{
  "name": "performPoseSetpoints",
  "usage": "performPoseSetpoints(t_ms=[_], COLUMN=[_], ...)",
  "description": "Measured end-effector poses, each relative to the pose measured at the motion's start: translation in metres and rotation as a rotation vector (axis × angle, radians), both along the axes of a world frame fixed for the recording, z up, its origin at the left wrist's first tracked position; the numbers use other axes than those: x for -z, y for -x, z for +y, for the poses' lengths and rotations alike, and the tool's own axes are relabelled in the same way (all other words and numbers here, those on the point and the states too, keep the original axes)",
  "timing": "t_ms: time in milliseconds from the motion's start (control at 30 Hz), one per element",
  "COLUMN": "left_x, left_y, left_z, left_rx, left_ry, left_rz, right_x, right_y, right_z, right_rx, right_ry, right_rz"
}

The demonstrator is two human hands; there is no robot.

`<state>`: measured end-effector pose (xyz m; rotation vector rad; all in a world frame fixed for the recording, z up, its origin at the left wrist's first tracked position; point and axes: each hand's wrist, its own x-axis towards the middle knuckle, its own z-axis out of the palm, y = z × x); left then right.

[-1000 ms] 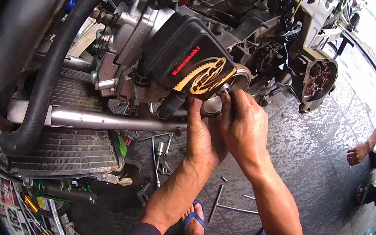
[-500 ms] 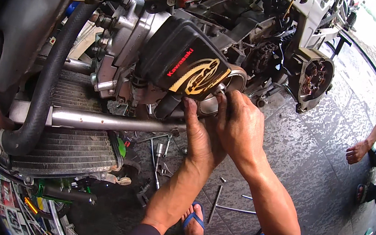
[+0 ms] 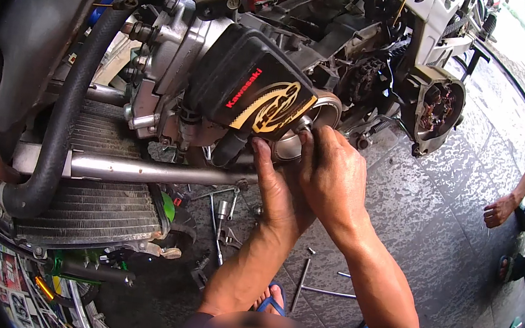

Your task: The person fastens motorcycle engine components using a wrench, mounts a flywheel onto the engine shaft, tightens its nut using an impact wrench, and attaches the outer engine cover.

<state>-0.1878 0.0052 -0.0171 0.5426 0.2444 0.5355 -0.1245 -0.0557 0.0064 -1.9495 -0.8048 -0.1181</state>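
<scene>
A round metal rotor [image 3: 328, 110] sits on the side of a motorcycle engine, partly behind a black plastic cover [image 3: 235, 64] with a gold and red decal. My right hand [image 3: 337, 176] is closed, its thumb and fingers pinched at the rotor's centre beside a small silver end piece [image 3: 305, 123]. What lies between those fingertips is hidden. Just below the rotor is my left hand [image 3: 279, 195], its thumb pointing up beneath the cover's lower edge. The right hand hides its other fingers, so its grip cannot be made out.
A silver frame tube [image 3: 164, 172] crosses in front of a radiator [image 3: 95, 210] at left, beside a thick black hose [image 3: 67, 103]. Sockets and wrenches [image 3: 223, 211] and a T-handle [image 3: 325, 292] lie on the floor. Another person's hand [image 3: 498, 212] appears far right.
The engine and black cover have shifted slightly left in view, and both hands with them. My right hand stays pinched at the rotor's centre.
</scene>
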Motion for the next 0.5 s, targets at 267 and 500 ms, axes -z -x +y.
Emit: performPoseSetpoints(t_ms=[267, 500], left_x=[0.0, -0.008], left_y=[-0.002, -0.003], left_z=[0.0, -0.001], left_rx=[-0.024, -0.058], left_ry=[0.017, 0.107], left_rz=[0.04, 0.097], right_x=[-0.002, -0.001], right_y=[0.0, -0.001], right_z=[0.0, 0.0], right_rx=[0.0, 0.005], right_ry=[0.03, -0.002], right_rz=[0.023, 0.015])
